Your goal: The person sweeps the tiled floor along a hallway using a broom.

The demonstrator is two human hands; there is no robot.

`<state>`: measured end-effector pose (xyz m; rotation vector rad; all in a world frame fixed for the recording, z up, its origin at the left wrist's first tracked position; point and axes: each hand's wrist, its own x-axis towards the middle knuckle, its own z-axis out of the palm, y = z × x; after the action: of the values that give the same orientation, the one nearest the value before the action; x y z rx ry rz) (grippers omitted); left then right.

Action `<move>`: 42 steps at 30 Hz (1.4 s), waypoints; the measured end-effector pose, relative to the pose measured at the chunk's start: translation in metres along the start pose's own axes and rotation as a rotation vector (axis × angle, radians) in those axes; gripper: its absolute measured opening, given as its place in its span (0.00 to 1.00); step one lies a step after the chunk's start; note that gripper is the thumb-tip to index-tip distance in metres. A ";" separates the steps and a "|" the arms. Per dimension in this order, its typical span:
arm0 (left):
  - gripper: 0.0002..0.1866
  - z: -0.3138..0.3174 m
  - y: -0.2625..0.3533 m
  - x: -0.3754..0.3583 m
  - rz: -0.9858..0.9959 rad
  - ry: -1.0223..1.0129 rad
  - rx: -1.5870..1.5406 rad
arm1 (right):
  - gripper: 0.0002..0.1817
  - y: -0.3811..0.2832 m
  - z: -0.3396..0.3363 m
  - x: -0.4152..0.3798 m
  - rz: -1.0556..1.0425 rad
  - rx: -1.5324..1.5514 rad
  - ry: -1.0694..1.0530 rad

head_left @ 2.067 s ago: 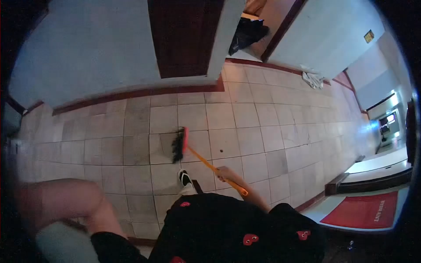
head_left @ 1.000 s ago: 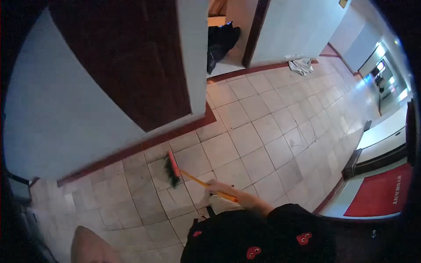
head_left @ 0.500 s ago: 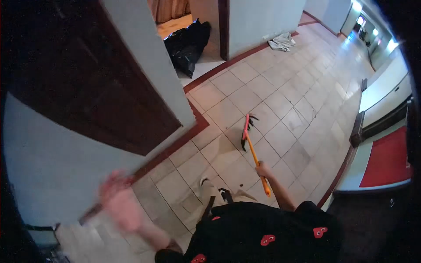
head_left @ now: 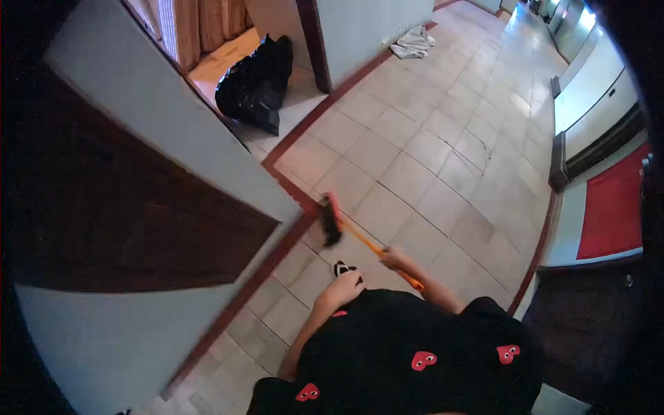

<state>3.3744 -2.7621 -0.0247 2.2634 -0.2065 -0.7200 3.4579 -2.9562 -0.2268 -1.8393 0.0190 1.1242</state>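
Observation:
My right hand (head_left: 395,259) is closed around the orange handle of a short broom (head_left: 361,236). The broom's red head with dark bristles is a little blurred, close to the red floor border by the wall corner. My left hand (head_left: 341,285) lies in front of my body with nothing visible in it, its fingers partly seen and laid out loosely. Just beyond it shows a black and white shoe (head_left: 340,267) on the tiles.
A black plastic bag (head_left: 259,86) stands in the doorway at upper left. A crumpled pale cloth (head_left: 413,43) lies along the wall farther off. Thin dark strands (head_left: 465,156) are on the tiled floor. A dark door (head_left: 138,200) is at left, a red panel (head_left: 609,211) at right.
The broom head has swung left toward the wall corner, with my right hand moving slightly left and up. My left hand has come from the far left to my body's front. The view has shifted.

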 end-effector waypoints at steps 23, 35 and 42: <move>0.12 0.017 -0.153 0.294 -0.342 0.125 -1.520 | 0.14 -0.193 -0.103 0.006 0.084 0.285 -0.416; 0.03 0.037 -0.022 0.412 -0.592 -0.269 -1.405 | 0.19 -0.149 -0.180 -0.015 -0.080 -0.229 0.144; 0.02 0.013 0.086 0.422 -0.424 -0.013 -1.398 | 0.25 -0.186 -0.209 -0.066 -0.049 -0.145 0.376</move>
<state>3.7232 -2.9783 -0.1561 0.9389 0.6209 -0.7275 3.6458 -3.0316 -0.0223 -2.1476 0.1118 0.7484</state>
